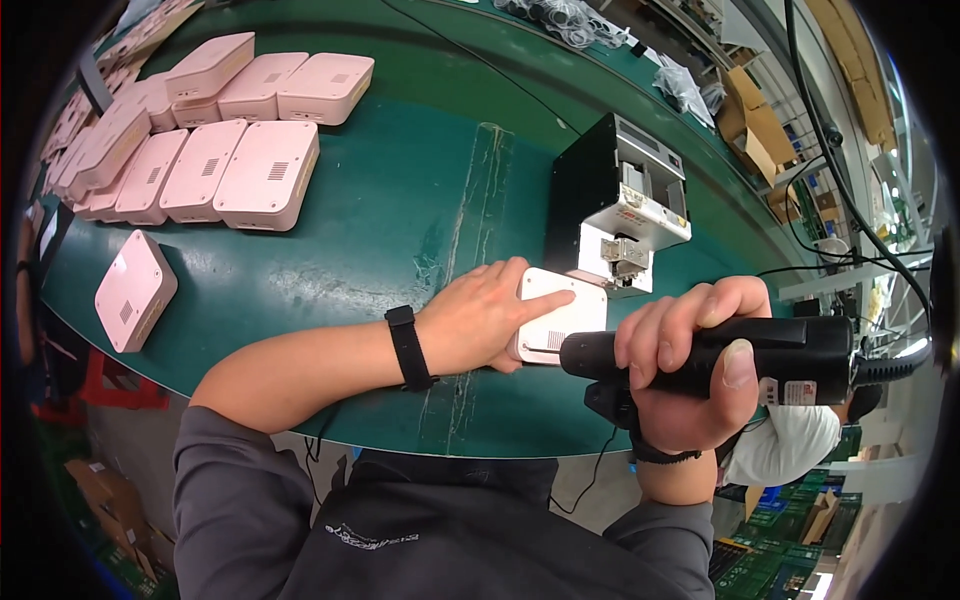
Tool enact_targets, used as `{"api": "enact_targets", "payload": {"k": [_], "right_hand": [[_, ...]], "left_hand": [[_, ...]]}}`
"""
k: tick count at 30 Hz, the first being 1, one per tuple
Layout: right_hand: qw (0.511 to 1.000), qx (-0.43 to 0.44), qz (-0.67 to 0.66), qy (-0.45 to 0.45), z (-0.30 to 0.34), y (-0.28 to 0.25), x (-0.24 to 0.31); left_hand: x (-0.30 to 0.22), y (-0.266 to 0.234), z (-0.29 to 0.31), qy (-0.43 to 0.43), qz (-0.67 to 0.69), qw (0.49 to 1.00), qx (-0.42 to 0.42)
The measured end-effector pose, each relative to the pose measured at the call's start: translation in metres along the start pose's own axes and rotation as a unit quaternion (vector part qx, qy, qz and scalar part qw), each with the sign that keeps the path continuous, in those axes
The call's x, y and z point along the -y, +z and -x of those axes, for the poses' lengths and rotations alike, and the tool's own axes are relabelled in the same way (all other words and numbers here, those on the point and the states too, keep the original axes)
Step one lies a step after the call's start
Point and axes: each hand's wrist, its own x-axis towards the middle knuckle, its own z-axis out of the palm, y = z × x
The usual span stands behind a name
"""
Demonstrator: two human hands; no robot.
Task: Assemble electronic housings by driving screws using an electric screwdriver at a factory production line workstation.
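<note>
Here's the black-and-white machine (640, 215) on the green table (370, 260), and just in front of it, on the person's side and a touch to the left, sits the white case (577, 325), lying flat with its vent slots up. The left hand (475, 315) is on it, palm down over the left side, index finger stretched across the top, pressing rather than closing round it. And the right hand (690, 412), nearer the person than the machine and off to its right, has its fingers curled snugly round a black power screwdriver (805, 350), thumb along the near side, no slack in that grip! The tool lies nearly level, its thin bit (545, 351) pointing left over the case's near edge, by a corner hole; whether the tip is seated, I can't tell. A dark cable (890, 370) runs off its rear end. Left of the machine, a strip of clear tape (470, 250) crosses the tabletop; well beyond that, same side, pale cases (265, 175) stand in rows and stacks, with one lone case (135, 290) leftmost and closer to the person. Behind the machine, to its right, an open carton (755, 130)!
</note>
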Motion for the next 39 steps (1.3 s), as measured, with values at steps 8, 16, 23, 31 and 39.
{"api": "enact_targets", "payload": {"k": [8,16,23,31,39], "right_hand": [[1.000,0.007,0.004,0.003,-0.002,-0.003,-0.013],[0.998,-0.002,0.047,-0.041,-0.002,0.001,-0.022],[0.999,-0.001,0.033,-0.040,0.003,-0.004,-0.029],[1.000,-0.010,-0.009,-0.018,0.008,-0.008,-0.019],[0.997,-0.043,0.008,-0.059,0.009,-0.010,0.005]], "left_hand": [[-0.001,0.001,0.000,-0.013,-0.006,1.000,0.003],[0.000,-0.002,0.000,-0.007,0.000,1.000,0.016],[0.010,-0.002,0.000,0.016,0.165,0.984,0.057],[0.020,-0.002,-0.003,0.007,0.279,0.952,0.124],[0.026,-0.006,-0.007,-0.010,0.309,0.935,0.172]]}}
